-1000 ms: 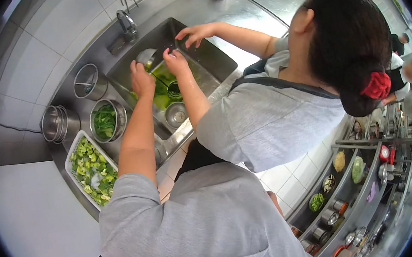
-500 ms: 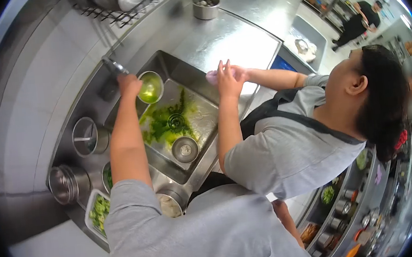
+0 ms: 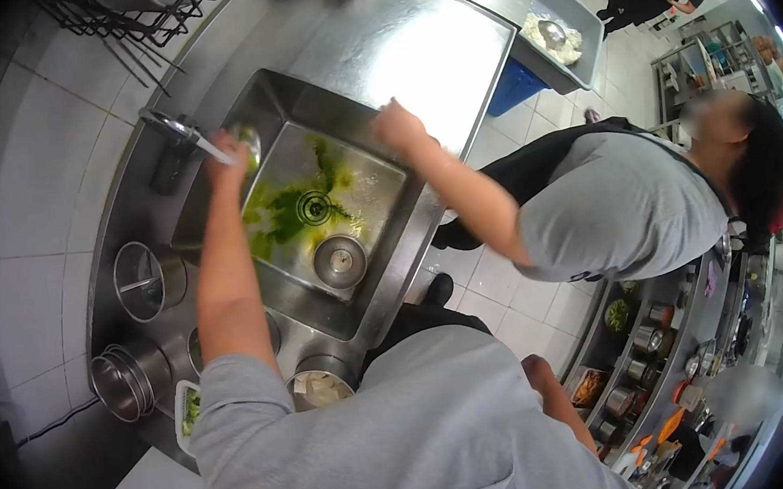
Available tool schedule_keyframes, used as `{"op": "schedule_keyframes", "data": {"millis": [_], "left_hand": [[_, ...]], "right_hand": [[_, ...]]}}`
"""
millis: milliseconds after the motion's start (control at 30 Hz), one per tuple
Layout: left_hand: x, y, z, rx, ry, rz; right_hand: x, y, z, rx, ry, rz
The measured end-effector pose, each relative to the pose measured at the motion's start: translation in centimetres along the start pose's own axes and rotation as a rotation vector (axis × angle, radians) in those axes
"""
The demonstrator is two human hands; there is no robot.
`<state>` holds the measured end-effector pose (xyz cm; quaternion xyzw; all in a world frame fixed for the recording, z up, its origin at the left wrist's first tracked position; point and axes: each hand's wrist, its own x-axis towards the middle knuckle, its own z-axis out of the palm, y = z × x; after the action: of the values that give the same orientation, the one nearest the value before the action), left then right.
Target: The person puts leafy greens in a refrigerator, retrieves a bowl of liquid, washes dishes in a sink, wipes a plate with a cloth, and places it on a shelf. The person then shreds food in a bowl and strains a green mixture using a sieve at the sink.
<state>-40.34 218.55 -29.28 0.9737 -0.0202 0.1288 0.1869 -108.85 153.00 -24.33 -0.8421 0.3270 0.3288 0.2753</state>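
Note:
My left hand (image 3: 226,159) reaches to the far left corner of the steel sink (image 3: 382,245) and grips a small steel bowl (image 3: 248,139) just below the faucet (image 3: 175,129). Green water and leaf bits lie on the sink floor around the drain (image 3: 314,207). Another small steel bowl (image 3: 339,261) sits in the sink nearer to me. A co-worker's hand (image 3: 396,127) rests on the sink's far right rim. My right hand is hidden; only a piece of that arm (image 3: 549,394) shows beside my grey shirt.
Left of the sink stand a steel pot (image 3: 140,280), stacked steel bowls (image 3: 122,381), a tray of greens (image 3: 189,410) and a bowl of white pieces (image 3: 319,389). The co-worker in grey stands at the right. Shelves of containers (image 3: 638,362) line the lower right.
My left hand with the bowl stayed by the faucet. The co-worker straightened up and stepped back to the right, one hand now on the sink rim. My view shifted.

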Motion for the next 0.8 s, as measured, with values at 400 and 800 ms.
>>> {"op": "schedule_keyframes", "data": {"millis": [400,800], "left_hand": [[-10.8,8.4,7.0,-1.249,0.076,-1.253],[-16.2,6.7,10.0,-1.143,0.182,-1.580]], "right_hand": [[4.6,-6.1,-5.4,0.112,0.168,-0.105],[0.5,1.4,2.3,-0.002,0.027,-0.037]]}}
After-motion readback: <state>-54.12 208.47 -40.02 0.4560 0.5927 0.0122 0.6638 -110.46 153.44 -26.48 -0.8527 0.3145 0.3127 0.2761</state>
